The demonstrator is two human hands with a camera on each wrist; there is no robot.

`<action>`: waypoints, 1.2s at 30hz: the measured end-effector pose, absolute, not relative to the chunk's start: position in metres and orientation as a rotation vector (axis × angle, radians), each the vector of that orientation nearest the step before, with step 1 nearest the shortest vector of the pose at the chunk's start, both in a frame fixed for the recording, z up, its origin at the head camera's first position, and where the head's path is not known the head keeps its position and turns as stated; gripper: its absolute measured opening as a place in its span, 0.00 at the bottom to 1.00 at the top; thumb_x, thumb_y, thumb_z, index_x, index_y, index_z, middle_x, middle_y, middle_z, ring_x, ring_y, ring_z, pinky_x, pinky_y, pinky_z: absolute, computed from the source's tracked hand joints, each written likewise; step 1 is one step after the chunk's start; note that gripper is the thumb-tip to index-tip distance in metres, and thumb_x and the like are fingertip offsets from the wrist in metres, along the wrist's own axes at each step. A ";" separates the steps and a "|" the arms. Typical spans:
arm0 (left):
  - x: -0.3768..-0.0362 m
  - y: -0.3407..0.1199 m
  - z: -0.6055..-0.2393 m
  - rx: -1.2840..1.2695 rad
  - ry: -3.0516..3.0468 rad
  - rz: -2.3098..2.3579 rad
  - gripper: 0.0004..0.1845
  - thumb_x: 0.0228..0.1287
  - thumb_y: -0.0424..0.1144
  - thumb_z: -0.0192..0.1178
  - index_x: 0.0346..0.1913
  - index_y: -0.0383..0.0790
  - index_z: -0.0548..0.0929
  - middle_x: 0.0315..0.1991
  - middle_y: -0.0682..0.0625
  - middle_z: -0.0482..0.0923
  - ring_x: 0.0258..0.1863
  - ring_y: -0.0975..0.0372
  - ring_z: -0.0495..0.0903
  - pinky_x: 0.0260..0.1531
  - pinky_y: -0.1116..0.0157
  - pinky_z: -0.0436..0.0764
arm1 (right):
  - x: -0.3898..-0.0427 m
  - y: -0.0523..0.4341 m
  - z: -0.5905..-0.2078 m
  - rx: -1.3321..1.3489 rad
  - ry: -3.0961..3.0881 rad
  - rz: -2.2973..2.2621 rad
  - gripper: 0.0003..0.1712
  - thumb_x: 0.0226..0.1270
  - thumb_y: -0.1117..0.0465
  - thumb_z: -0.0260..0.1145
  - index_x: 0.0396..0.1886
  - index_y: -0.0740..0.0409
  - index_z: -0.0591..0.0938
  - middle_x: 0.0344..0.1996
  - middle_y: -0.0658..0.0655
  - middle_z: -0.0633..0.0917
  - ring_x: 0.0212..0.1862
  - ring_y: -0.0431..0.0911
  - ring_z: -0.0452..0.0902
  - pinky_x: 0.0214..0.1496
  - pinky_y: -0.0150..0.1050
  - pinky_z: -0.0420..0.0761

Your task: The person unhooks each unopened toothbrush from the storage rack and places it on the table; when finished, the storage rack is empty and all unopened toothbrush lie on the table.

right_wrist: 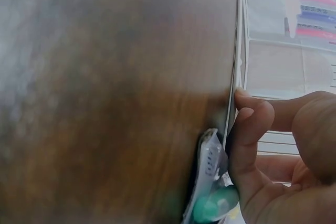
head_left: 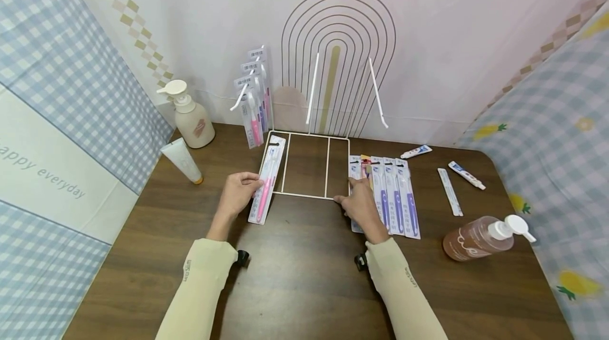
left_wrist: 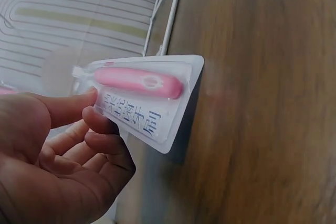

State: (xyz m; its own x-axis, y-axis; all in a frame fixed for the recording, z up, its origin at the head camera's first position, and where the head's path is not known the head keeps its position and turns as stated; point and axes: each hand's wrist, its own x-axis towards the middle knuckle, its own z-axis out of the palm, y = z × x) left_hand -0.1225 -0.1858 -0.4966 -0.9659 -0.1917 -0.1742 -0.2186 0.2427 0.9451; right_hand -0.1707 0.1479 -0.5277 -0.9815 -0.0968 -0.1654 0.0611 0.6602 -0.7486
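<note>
Pinching a packaged pink toothbrush [head_left: 266, 186], the left hand [head_left: 238, 193] flanks a wire rack [head_left: 328, 165], the right hand [head_left: 360, 204] gripping its near-right corner.

Brown table [head_left: 304, 255], pale backdrop [head_left: 442, 65] (arched lines [head_left: 338, 24])

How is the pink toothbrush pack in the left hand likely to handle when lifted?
The pink toothbrush pack is probably stiff: its lower end juts out unsagging from the left hand. It looks light, since a thumb-and-finger pinch holds it. Its smooth, glossy front may be slightly slippery.
</note>
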 end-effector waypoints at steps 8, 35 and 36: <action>-0.122 -0.200 -0.501 -0.500 2.539 1.726 0.15 0.81 0.33 0.69 0.57 0.22 0.91 0.42 0.36 0.95 0.27 0.68 0.80 0.32 0.71 0.78 | -0.170 0.146 -0.525 -0.028 2.697 -1.194 0.49 0.70 0.63 0.84 0.83 0.79 0.71 0.73 0.83 0.72 0.18 0.45 0.81 0.20 0.38 0.84; -0.155 -0.256 -0.581 -0.510 2.680 1.572 0.11 0.73 0.42 0.78 0.49 0.37 0.97 0.35 0.46 0.93 0.31 0.61 0.86 0.30 0.65 0.85 | -0.172 0.142 -0.536 -0.043 2.833 -1.090 0.48 0.67 0.61 0.84 0.79 0.81 0.75 0.73 0.85 0.76 0.73 0.73 0.78 0.82 0.65 0.77; -0.156 -0.256 -0.581 -0.503 2.672 1.570 0.11 0.73 0.41 0.78 0.49 0.37 0.97 0.35 0.46 0.93 0.31 0.61 0.86 0.30 0.65 0.85 | -0.172 0.142 -0.536 -0.039 2.835 -1.088 0.47 0.67 0.61 0.84 0.79 0.81 0.75 0.73 0.85 0.76 0.73 0.73 0.78 0.82 0.65 0.77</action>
